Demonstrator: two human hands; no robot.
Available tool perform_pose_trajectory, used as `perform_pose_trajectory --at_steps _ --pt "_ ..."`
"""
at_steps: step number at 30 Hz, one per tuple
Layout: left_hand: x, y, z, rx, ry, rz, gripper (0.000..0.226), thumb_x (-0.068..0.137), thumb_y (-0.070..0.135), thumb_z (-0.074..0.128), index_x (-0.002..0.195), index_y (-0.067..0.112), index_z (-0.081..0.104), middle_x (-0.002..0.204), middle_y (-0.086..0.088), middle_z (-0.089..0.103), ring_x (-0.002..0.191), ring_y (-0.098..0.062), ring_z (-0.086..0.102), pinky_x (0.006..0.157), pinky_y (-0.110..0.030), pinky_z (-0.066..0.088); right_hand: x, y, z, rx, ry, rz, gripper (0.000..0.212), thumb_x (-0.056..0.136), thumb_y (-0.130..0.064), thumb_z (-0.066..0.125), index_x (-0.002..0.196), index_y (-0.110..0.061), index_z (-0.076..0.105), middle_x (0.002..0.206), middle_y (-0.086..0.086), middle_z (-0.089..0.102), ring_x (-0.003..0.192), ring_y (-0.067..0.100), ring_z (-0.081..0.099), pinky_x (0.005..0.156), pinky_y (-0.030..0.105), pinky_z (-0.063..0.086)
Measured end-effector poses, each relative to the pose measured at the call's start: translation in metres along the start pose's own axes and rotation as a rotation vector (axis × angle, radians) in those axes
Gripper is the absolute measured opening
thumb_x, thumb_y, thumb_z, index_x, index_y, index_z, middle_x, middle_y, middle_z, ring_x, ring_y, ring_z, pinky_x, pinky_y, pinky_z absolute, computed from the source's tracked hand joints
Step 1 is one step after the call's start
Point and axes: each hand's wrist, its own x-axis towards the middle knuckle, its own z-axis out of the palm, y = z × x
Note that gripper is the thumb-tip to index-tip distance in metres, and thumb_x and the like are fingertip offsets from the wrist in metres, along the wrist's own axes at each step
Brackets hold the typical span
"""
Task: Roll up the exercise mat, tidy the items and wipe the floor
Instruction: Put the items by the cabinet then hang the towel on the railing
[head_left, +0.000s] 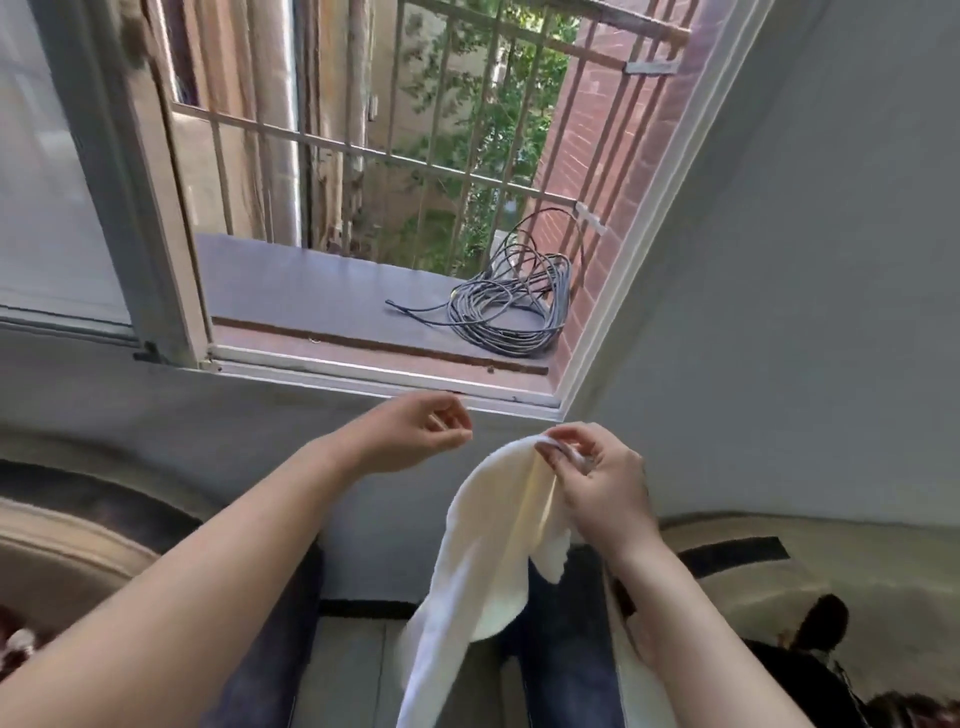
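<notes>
A white cloth (483, 561) hangs down in front of me, below an open window. My right hand (597, 483) pinches the cloth's top edge between thumb and fingers. My left hand (415, 431) is raised just left of it, fingers loosely curled, holding nothing and a short gap away from the cloth. The exercise mat is not in view.
The open window (374, 374) has a grey outer sill (311, 291) with a coil of grey cable (514, 306) on its right side and metal bars (374, 156) beyond. Grey walls stand below and to the right. Beige furniture (62, 545) flanks my legs.
</notes>
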Motion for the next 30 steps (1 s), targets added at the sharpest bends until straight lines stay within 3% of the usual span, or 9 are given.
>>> perform_pose_trajectory --at_steps 3,6,9,13,15,18,22,27,30 --pt "0.052 -0.013 -0.012 -0.007 0.068 -0.012 0.009 0.088 0.03 0.063 0.095 0.024 0.063 0.096 0.003 0.067 0.089 -0.01 0.064 0.076 -0.018 0.049 0.07 0.014 0.012 0.032 0.016 -0.061 0.007 0.082 -0.018 0.071 0.082 -0.023 0.068 0.079 -0.015 0.064 0.078 -0.016 0.054 0.067 0.001 0.037" --pt "0.103 -0.029 -0.025 0.037 0.115 -0.02 0.014 0.088 0.029 0.063 0.099 0.021 0.063 0.101 0.001 0.066 0.094 -0.011 0.064 0.075 -0.013 0.047 0.144 0.035 0.028 0.047 0.026 -0.135 0.004 0.081 -0.021 0.072 0.083 -0.022 0.07 0.078 -0.011 0.067 0.073 -0.012 0.056 0.067 0.005 0.039" --pt "0.143 -0.044 -0.046 0.108 0.189 -0.055 0.02 0.089 0.028 0.062 0.106 0.018 0.063 0.103 0.002 0.065 0.093 -0.008 0.06 0.067 0.0 0.039 0.209 0.049 0.044 0.088 0.001 -0.203 0.007 0.081 -0.021 0.072 0.083 -0.027 0.068 0.077 -0.014 0.066 0.071 -0.009 0.057 0.069 0.009 0.043" --pt "0.19 -0.048 -0.089 0.185 0.233 -0.126 0.022 0.09 0.034 0.059 0.109 0.024 0.06 0.103 0.01 0.06 0.1 -0.008 0.058 0.076 -0.01 0.042 0.289 0.047 0.059 0.152 -0.027 -0.298 0.01 0.082 -0.013 0.071 0.085 -0.022 0.068 0.076 -0.013 0.064 0.073 -0.015 0.056 0.066 0.002 0.038" --pt "0.214 -0.048 -0.11 0.202 0.273 -0.126 0.023 0.09 0.035 0.059 0.11 0.024 0.059 0.109 0.007 0.061 0.102 -0.009 0.057 0.079 -0.012 0.043 0.327 0.042 0.067 0.167 -0.044 -0.326 0.008 0.082 -0.015 0.071 0.085 -0.023 0.069 0.077 -0.011 0.066 0.072 -0.014 0.056 0.066 0.003 0.039" --pt "0.25 -0.042 -0.136 0.196 0.327 -0.081 0.021 0.089 0.038 0.058 0.107 0.029 0.058 0.109 0.007 0.062 0.103 -0.008 0.058 0.089 -0.027 0.047 0.376 0.033 0.075 0.186 -0.037 -0.379 0.01 0.083 -0.02 0.07 0.083 -0.03 0.067 0.077 -0.013 0.066 0.068 -0.006 0.057 0.063 0.008 0.04" --pt "0.295 -0.024 -0.161 0.142 0.31 0.0 0.028 0.088 0.042 0.058 0.111 0.026 0.059 0.106 0.008 0.062 0.1 -0.006 0.059 0.079 -0.018 0.048 0.428 0.017 0.077 0.17 0.015 -0.426 0.012 0.083 -0.022 0.069 0.08 -0.033 0.064 0.072 -0.021 0.061 0.063 -0.002 0.054 0.058 0.006 0.038" --pt "0.341 -0.003 -0.189 0.114 0.226 0.079 0.038 0.086 0.042 0.061 0.117 0.023 0.055 0.106 0.007 0.061 0.097 -0.007 0.061 0.077 -0.023 0.054 0.482 -0.002 0.069 0.198 0.054 -0.42 0.011 0.084 -0.024 0.069 0.078 -0.033 0.065 0.067 -0.018 0.061 0.06 0.003 0.054 0.056 0.019 0.043" --pt "0.365 0.006 -0.204 0.104 0.213 0.136 0.036 0.083 0.038 0.067 0.114 0.025 0.057 0.101 0.01 0.061 0.093 -0.008 0.063 0.077 -0.033 0.057 0.51 -0.012 0.058 0.169 0.111 -0.445 0.011 0.084 -0.024 0.069 0.078 -0.032 0.065 0.062 -0.019 0.058 0.056 0.003 0.052 0.049 0.011 0.039"
